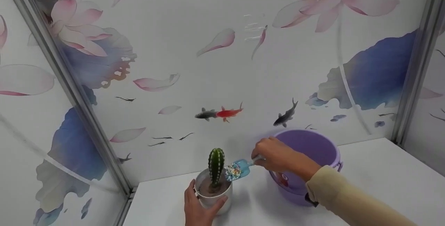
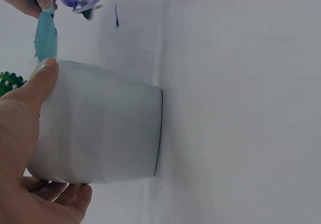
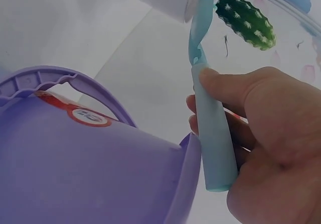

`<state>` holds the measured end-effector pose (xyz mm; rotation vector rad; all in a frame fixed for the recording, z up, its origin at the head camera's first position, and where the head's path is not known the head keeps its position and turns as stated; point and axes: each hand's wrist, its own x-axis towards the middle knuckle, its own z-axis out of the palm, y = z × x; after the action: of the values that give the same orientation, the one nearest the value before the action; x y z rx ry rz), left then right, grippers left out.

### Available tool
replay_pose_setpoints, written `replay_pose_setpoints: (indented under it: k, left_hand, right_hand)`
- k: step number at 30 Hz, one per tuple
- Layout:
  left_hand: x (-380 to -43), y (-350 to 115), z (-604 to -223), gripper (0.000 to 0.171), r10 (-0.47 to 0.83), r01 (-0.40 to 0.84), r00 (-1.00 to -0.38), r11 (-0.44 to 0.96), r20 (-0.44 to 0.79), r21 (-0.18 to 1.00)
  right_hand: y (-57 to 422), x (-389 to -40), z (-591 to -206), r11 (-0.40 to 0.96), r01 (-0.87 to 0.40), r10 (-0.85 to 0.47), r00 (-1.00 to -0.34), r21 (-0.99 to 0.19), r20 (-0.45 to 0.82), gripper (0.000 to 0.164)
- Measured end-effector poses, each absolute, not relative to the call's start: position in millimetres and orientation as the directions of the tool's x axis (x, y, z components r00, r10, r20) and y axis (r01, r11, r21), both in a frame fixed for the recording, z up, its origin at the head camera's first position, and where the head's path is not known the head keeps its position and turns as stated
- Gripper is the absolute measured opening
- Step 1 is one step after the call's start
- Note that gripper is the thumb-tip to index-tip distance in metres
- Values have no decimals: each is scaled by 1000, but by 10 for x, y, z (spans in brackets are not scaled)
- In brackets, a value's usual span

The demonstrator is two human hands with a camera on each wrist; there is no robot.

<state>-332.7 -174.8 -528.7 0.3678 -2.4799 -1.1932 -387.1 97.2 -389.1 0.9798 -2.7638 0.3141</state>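
A green cactus (image 1: 216, 167) stands upright in a white pot (image 1: 224, 203) on the white table. My left hand (image 1: 201, 205) grips the pot from the near left side, thumb at the rim and fingers around the far side, as the left wrist view shows. In my right hand (image 1: 274, 154) is the handle of a light blue scoop (image 1: 244, 167). Small multicoloured pebbles (image 1: 233, 171) fill its blade, which reaches the pot's right rim beside the cactus. In the right wrist view, my thumb presses along the scoop's handle (image 3: 213, 133).
A purple bucket (image 1: 304, 191) with a handle and a red label stands just right of the pot, under my right forearm. Behind the white table (image 1: 379, 177) rises a wall panel (image 1: 194, 80) printed with flowers and fish. Metal posts (image 1: 74, 94) frame the corners.
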Motion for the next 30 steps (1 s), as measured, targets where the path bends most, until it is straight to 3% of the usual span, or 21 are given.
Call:
replay_pose_setpoints:
  k: [12,30]
  left_hand:
    - [-3324,-1744,-5301,131,-389,-78,-895,620,220,780]
    - [-3322,-1741,-5306,129,-384,-64,-893,624,234,779]
  right_hand:
    - [890,-3879,-3889,771,-636,-614,-728,34,306,13]
    - [875,-3866,-3865,781,-624,-604,-742,30,292,13]
